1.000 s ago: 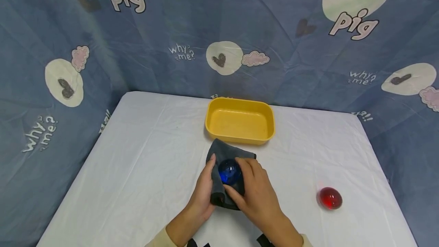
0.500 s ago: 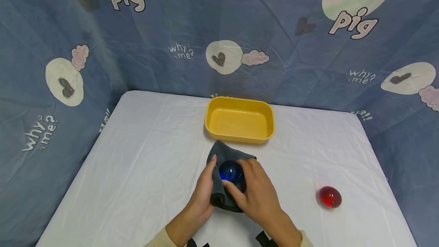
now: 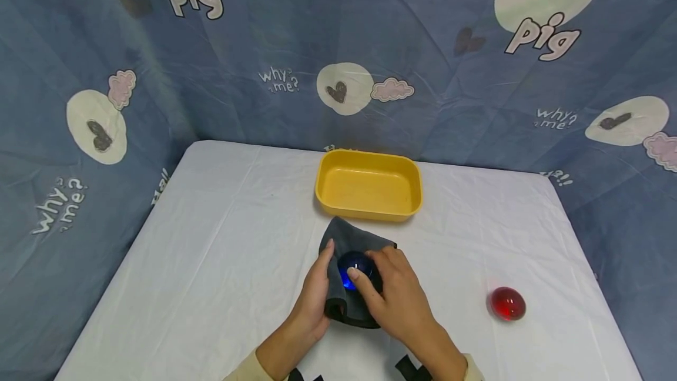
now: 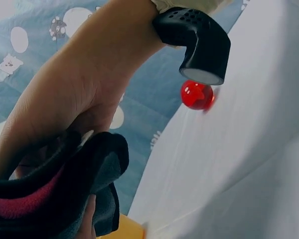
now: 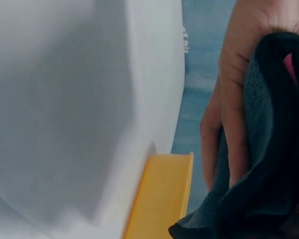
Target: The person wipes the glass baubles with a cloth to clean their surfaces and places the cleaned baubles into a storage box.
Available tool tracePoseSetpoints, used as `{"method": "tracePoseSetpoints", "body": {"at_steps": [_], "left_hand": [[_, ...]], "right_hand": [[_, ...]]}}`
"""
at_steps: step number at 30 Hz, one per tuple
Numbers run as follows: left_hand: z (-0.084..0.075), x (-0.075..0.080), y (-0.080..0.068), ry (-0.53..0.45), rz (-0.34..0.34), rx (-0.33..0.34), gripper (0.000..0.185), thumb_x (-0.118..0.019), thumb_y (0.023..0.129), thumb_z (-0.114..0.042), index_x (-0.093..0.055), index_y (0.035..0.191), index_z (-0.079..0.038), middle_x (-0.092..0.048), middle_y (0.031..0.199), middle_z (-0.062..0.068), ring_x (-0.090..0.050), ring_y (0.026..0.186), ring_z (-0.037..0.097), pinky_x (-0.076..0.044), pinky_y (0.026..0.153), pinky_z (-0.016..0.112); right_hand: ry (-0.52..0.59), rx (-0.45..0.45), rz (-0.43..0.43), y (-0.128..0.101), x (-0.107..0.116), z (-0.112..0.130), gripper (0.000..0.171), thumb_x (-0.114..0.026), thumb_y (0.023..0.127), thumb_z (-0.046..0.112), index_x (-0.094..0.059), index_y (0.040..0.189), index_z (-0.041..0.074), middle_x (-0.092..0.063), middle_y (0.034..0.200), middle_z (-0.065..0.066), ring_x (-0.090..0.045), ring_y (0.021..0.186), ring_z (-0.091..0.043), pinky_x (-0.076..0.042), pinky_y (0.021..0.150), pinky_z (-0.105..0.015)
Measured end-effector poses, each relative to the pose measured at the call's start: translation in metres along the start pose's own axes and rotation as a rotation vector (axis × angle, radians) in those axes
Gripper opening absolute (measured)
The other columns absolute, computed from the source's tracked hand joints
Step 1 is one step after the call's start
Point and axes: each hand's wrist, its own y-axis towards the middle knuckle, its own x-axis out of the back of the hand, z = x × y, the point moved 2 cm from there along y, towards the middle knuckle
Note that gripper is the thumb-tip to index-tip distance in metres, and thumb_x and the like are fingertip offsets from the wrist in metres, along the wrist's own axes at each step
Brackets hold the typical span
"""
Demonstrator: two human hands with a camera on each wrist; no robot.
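A dark grey cloth (image 3: 346,235) with a black edge is held up near the front of the table by my left hand (image 3: 311,296), thumb along its left side. In the right wrist view, the fingers (image 5: 233,124) of that hand lie along the cloth's outside. A shiny, see-through blue ball (image 3: 348,262) sits in the cloth. My right hand (image 3: 404,301) grips the ball from the right, thumb across its top and fingers at its far right side. The left wrist view shows the cloth's folds and a pink patch (image 4: 27,201), with the ball hidden.
Behind the hands, a yellow tray (image 3: 370,214) stands near the table's back edge. A clear red ball (image 3: 508,303) rests on the white tablecloth (image 3: 233,240) at the right. Blue printed fabric (image 3: 296,22) hangs behind and beside the table.
My right thumb has moved up from the ball's lower edge onto its top. The left hand and cloth stay nearly in place.
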Motion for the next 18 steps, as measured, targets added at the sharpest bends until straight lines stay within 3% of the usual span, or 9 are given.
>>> {"method": "tracePoseSetpoints", "body": {"at_steps": [6, 11, 18], "left_hand": [[-0.0037, -0.0006, 0.0011, -0.044, 0.028, -0.047, 0.075, -0.04, 0.106, -0.067, -0.03, 0.16, -0.016, -0.044, 0.153, 0.007, -0.05, 0.129, 0.014, -0.043, 0.106, 0.027], [-0.0045, -0.0015, 0.0004, -0.034, 0.03, -0.053, 0.075, -0.039, 0.106, -0.067, -0.033, 0.157, -0.013, -0.046, 0.147, 0.006, -0.052, 0.124, 0.013, -0.045, 0.102, 0.026], [-0.0022, -0.002, -0.0017, -0.012, 0.039, -0.047, 0.088, -0.037, 0.107, -0.066, 0.01, 0.167, -0.021, -0.011, 0.169, 0.004, -0.03, 0.142, 0.02, -0.036, 0.11, 0.028]], "right_hand": [[-0.029, 0.048, 0.027, -0.0015, 0.0008, 0.0036, 0.069, -0.082, 0.092, 0.043, -0.057, 0.143, 0.003, -0.063, 0.12, -0.008, -0.057, 0.104, -0.02, -0.053, 0.091, -0.043], [-0.104, 0.153, -0.044, -0.0027, -0.0006, 0.0062, 0.069, -0.089, 0.086, 0.033, -0.057, 0.14, 0.004, -0.058, 0.126, -0.014, -0.061, 0.107, -0.027, -0.055, 0.093, -0.048], [-0.112, 0.16, -0.098, -0.0017, -0.0036, 0.0074, 0.063, -0.093, 0.082, 0.029, -0.061, 0.129, 0.002, -0.058, 0.121, -0.012, -0.061, 0.106, -0.026, -0.055, 0.095, -0.044]]}}
